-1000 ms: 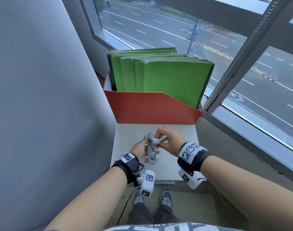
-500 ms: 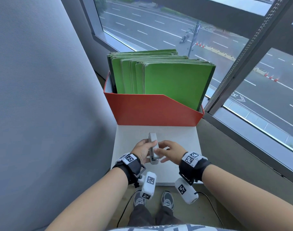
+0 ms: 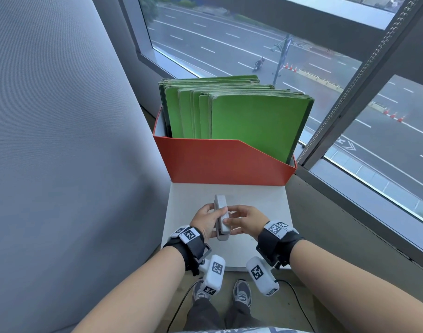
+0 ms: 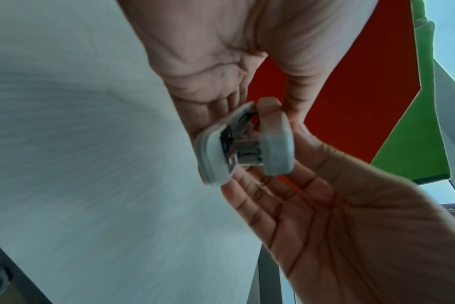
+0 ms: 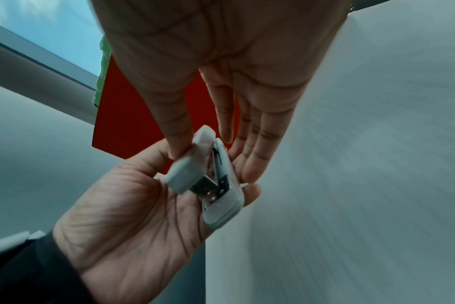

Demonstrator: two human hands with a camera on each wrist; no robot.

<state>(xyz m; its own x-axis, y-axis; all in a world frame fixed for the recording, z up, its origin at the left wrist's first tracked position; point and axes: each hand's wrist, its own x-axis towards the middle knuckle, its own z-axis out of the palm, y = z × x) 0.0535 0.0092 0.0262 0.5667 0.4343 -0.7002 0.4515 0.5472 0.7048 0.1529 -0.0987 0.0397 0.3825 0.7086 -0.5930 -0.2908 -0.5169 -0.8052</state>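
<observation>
Both hands hold a small white-grey stapler (image 3: 221,217) above the white table (image 3: 258,195), its nose pointing away from me. My left hand (image 3: 211,213) wraps it from the left, with the thumb on the top arm. My right hand (image 3: 232,218) pinches it from the right. In the left wrist view the stapler (image 4: 247,144) shows its metal hinge end, top arm nearly closed on the base. In the right wrist view my right hand (image 5: 213,162) has its thumb on the top arm and its fingers behind the base of the stapler (image 5: 208,181).
An orange file box (image 3: 224,162) full of green folders (image 3: 253,123) stands at the table's far end. A grey partition (image 3: 61,140) runs close on the left. A window frame (image 3: 349,179) lies to the right. My shoes (image 3: 241,292) are under the near edge.
A second ago the stapler's top arm was swung open in my right hand. It is now folded down onto the base, and both hands have dropped slightly toward me.
</observation>
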